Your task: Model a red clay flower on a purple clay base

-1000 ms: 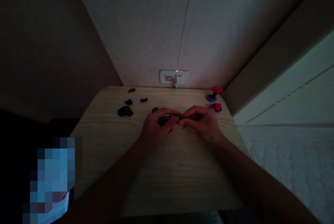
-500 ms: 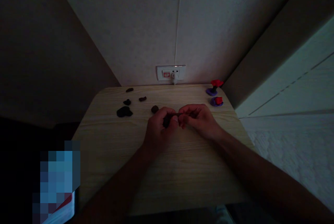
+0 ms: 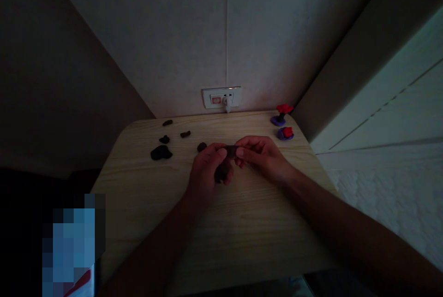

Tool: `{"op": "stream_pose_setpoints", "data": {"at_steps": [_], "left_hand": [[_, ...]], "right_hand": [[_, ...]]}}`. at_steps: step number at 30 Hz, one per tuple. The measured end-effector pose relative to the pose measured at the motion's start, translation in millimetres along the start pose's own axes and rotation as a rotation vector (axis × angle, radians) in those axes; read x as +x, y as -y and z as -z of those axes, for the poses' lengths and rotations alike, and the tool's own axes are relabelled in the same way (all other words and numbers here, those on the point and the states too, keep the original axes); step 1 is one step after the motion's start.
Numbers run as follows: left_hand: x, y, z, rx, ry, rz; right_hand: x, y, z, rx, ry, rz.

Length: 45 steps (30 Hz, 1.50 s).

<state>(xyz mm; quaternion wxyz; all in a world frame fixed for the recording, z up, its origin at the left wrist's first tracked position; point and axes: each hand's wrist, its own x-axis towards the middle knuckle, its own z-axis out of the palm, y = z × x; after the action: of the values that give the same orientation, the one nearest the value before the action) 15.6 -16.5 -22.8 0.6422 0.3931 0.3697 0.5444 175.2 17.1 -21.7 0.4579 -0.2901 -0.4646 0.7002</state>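
Note:
Between my two hands is a small flattened piece of dark brown modelling clay. My left hand pinches its left end with the thumb on top, and a second dark clay lump rests in the same hand's curled lower fingers. My right hand pinches the other end between thumb and fingertips. Just behind the left hand lies a rounded brown clay lump, partly covered by it.
Dark clay pieces, a large black one among them, lie on the wooden table at left. Two red clay flowers with purple bases stand at the back right. A wall socket with a plug is behind. A partly pixelated screen is lower left.
The view has shifted slightly. My left thumb has moved up onto the brown clay, which now shows its flat face between both thumbs. The dark lump in my left fingers shows more.

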Motion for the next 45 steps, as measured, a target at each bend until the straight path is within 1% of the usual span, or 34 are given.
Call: {"op": "stream_pose_setpoints", "data": {"at_steps": [2,5,7,9,13,19,22,25,28,31,34,36,38,40,42,45], "left_hand": [[-0.4,-1.0,3.6,0.146,-0.031,-0.043],[0.2,-4.8,6.9,0.345,-0.091,-0.098],[0.9,-7.1,8.0,0.401,-0.118,-0.134],[1.2,-8.2,8.6,0.408,-0.139,-0.155],[-0.1,-6.8,8.8,0.315,-0.137,-0.140],[0.5,-3.6,5.9,-0.034,-0.065,-0.001],[2.8,-2.7,6.4,-0.086,-0.031,0.037],[4.6,-2.8,8.9,0.013,-0.046,0.008],[5.8,-4.0,11.9,0.150,-0.076,-0.025],[7.1,-4.1,14.4,0.236,-0.097,-0.029],[8.4,-2.3,16.0,0.245,-0.122,-0.023],[9.0,-1.0,15.9,0.214,-0.137,-0.011],[9.4,-0.4,14.9,0.154,-0.153,-0.003],[9.2,-0.7,13.8,0.080,-0.152,0.010],[8.7,-1.6,13.4,0.030,-0.136,0.027],[7.4,-2.8,13.6,0.033,-0.100,0.042]], "right_hand": [[1.4,1.4,2.2,-0.062,-0.003,0.011],[2.6,1.7,4.1,-0.085,0.012,0.008],[2.7,1.0,4.2,-0.076,0.015,0.012],[2.1,0.5,3.7,-0.063,0.014,0.019],[-0.3,-0.3,0.8,-0.012,0.027,0.002],[-3.0,-5.7,-5.1,0.219,0.051,-0.166],[-1.8,-6.6,-5.4,0.280,0.051,-0.201],[1.4,-4.5,-2.0,0.209,0.014,-0.144],[4.6,-1.9,3.1,0.063,-0.037,-0.059],[4.2,-1.7,5.8,-0.107,-0.065,0.047],[-0.6,-4.8,4.4,-0.312,-0.135,0.172],[-4.5,-8.2,2.4,-0.445,-0.180,0.229],[-7.3,-11.9,0.7,-0.533,-0.184,0.272],[-8.4,-15.1,-0.4,-0.543,-0.148,0.299],[-8.1,-16.8,-1.2,-0.489,-0.119,0.304],[-7.2,-16.4,-2.4,-0.425,-0.122,0.288]]}}
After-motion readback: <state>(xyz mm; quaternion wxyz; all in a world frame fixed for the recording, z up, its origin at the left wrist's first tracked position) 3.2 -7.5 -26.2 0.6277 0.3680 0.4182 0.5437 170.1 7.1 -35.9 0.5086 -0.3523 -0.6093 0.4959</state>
